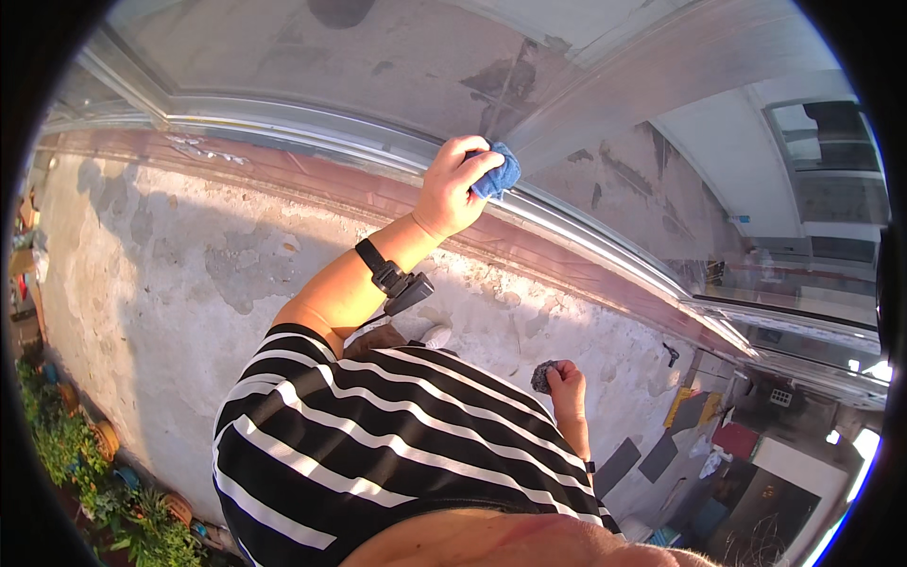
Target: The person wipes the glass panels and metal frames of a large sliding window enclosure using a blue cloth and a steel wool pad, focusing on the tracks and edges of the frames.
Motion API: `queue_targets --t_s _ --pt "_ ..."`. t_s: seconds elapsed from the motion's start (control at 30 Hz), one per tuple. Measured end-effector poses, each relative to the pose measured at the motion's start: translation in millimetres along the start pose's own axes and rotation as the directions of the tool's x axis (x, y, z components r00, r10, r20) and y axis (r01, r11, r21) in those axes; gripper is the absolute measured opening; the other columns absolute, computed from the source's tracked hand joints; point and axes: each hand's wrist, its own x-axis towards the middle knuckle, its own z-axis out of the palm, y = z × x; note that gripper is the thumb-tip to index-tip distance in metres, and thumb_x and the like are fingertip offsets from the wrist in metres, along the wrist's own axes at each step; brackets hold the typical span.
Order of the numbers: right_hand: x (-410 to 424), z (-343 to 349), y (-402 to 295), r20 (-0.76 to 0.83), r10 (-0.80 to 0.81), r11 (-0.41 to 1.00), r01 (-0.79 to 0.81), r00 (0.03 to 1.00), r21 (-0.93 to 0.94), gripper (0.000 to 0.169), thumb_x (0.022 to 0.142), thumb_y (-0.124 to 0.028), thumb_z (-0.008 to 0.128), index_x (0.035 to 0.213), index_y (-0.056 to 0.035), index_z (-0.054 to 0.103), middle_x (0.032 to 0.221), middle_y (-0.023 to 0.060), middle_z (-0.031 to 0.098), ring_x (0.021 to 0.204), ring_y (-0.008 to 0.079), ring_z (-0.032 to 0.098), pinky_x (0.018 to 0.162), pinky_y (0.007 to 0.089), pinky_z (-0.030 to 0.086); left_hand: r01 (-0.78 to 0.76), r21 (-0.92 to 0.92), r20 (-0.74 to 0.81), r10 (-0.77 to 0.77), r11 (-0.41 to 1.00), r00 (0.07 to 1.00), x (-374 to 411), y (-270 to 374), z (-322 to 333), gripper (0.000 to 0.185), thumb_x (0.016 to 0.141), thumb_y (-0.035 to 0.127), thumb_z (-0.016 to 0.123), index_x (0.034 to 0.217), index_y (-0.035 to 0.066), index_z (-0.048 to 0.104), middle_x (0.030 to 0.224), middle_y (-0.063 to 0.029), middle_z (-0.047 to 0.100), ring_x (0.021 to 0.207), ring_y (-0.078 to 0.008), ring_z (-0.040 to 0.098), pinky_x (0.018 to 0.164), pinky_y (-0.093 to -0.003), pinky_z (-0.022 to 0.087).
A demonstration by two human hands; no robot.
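My left hand [453, 186] reaches forward and grips a crumpled blue cloth [500, 172]. The cloth is at the lower part of a glass pane [397, 64], just above the metal window frame [567, 225]. Lower and to the right, beside my body, my right hand [569, 386] pinches a grey scouring pad [543, 376], which looks like steel wool. That pad is held away from the window. A black strap with a small device [394, 276] is around my left forearm.
A reddish ledge [319, 173] runs beneath the frame. The concrete floor [191, 283] is patchy. Potted plants [106, 475] line the lower left. Dark flat pieces [616, 464], a yellow piece [679, 405] and a black tool-like object [670, 354] lie at the right.
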Motion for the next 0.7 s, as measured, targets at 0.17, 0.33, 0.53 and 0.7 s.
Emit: queue_targets --t_s 0.17,0.33,0.53,0.7 --pt "1.9 0.2 1.9 -0.078 -0.010 0.998 0.015 0.997 0.066 0.006 0.085 -0.003 0.060 0.085 0.0031 0.060 0.072 0.0040 0.061 0.062 0.0094 0.056 0.055 0.0252 0.049 -0.344 0.183 0.050 0.341 0.921 0.939 64.4 21.8 14.9 0.029 0.067 0.003 0.065 0.096 0.010 0.065 0.095 -0.0079 0.057 0.087 -0.0268 0.060 0.070 -0.0370 0.051" --pt "20.4 7.3 10.0 -0.112 -0.060 0.998 0.061 0.992 0.004 0.012 0.082 -0.008 0.065 0.086 0.0026 0.062 0.072 0.0038 0.061 0.060 0.0101 0.055 0.051 0.0267 0.048 -0.524 0.325 0.430 0.370 0.787 0.823 40.1 13.2 19.5 0.018 0.072 0.015 0.061 0.089 0.012 0.063 0.095 -0.0036 0.058 0.091 -0.0198 0.059 0.067 -0.0324 0.045" --pt "38.6 -3.9 -5.5 -0.119 -0.154 0.983 0.140 0.981 -0.121 0.017 0.079 -0.013 0.068 0.082 0.0034 0.065 0.065 0.0054 0.061 0.056 0.0115 0.056 0.050 0.0279 0.047 -0.615 0.511 -0.147 0.766 0.600 0.625 244.3 124.1 27.4 0.025 0.070 0.014 0.065 0.095 0.017 0.066 0.096 -0.0005 0.052 0.088 -0.0204 0.054 0.073 -0.0319 0.041" --pt "68.1 -28.7 -17.7 -0.174 -0.224 0.972 0.233 0.959 0.036 0.013 0.078 -0.011 0.066 0.079 0.0019 0.064 0.065 0.0043 0.059 0.056 0.0107 0.054 0.049 0.0277 0.046 -0.596 0.601 -0.315 0.843 0.533 0.436 336.4 175.5 28.8 0.026 0.068 0.013 0.066 0.093 0.018 0.067 0.098 -0.0018 0.051 0.097 -0.0233 0.051 0.081 -0.0355 0.037"
